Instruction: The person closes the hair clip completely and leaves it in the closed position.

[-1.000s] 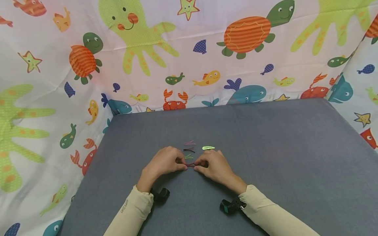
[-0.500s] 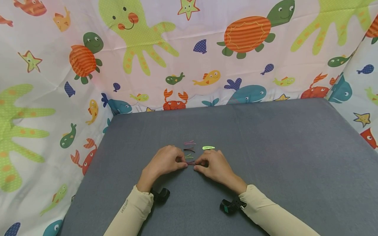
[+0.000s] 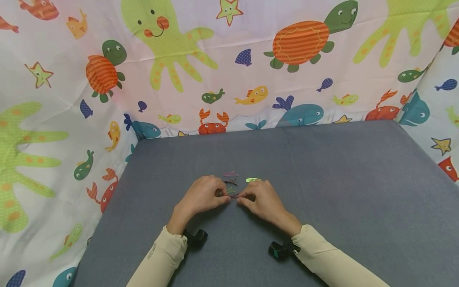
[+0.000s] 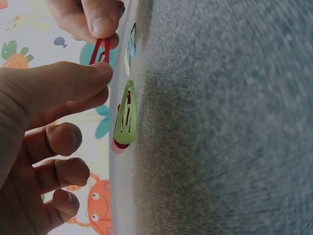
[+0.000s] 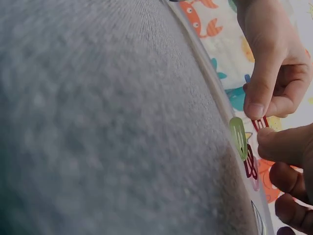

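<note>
Both hands grip the same thing: the left hand (image 3: 206, 194) pinches one end of a red clip (image 4: 107, 49) between thumb and fingers, and the right hand (image 3: 263, 201) pinches the other. In the head view the red clip sits at the centre of the frame, a little below the middle, its long axis running roughly across the picture from one set of fingertips to the other. Neither hand is nearer to it; the fingertips almost meet, so only the short stretch between them shows. In both wrist views it shows against the patterned backdrop (image 3: 193, 71), seemingly held just off the grey table (image 3: 322, 191). What placement appears to turn on is its relation to the green clip (image 4: 128, 134), which lies directly above it in the head view, near but apart, with the left fingertips closer than the right. Above the green clip, a dark clip (image 3: 230, 182) and then a pink clip (image 3: 230, 173) form a column, each lying more or less crosswise, so the red clip's axis roughly matches theirs. A yellow-green clip (image 3: 251, 180) lies to the right of that column, partly hidden behind the right hand.
</note>
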The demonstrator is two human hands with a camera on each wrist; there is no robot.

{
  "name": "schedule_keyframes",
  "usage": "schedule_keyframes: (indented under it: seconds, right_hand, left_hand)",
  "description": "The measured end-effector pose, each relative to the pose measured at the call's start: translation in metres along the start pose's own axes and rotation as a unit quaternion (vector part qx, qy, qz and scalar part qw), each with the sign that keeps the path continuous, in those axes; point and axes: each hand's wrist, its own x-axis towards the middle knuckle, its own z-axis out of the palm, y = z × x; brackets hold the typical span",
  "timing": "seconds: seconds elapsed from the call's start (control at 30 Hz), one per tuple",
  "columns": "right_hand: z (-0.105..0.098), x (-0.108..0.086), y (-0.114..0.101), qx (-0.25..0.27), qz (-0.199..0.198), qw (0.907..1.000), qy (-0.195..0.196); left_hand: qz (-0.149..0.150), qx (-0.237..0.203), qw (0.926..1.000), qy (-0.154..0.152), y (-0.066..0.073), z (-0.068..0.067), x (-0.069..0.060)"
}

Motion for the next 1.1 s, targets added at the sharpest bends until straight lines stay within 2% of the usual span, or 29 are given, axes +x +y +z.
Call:
schedule_keyframes:
  seconds: [0.17,0.3,0.57,0.8,0.9,1.1]
  right_hand:
    - [-0.006,0.002,0.001,-0.017,-0.001,0.9998,0.005]
    - [-0.012,0.005,0.002,-0.020,-0.010,0.9994,0.026]
    - [-0.025,0.010,0.001,0.000,-0.025,0.9972,0.071]
    - [-0.040,0.015,0.006,0.018,-0.030,0.9946,0.097]
    - [-0.048,0.016,0.007,0.034,-0.020,0.9950,0.092]
    - [-0.059,0.017,0.007,0.056,-0.006,0.9977,0.039]
  left_hand:
    - [0.018,-0.001,0.9993,0.033,0.001,0.001,0.002]
    - [0.034,-0.003,0.9972,0.067,0.005,0.001,0.003]
    - [0.064,-0.013,0.9886,0.135,0.018,-0.001,0.006]
    - [0.071,-0.012,0.9857,0.152,0.026,-0.005,0.010]
    - [0.083,-0.017,0.9837,0.158,0.028,-0.008,0.012]
    - [0.109,-0.036,0.9796,0.165,0.031,-0.012,0.016]
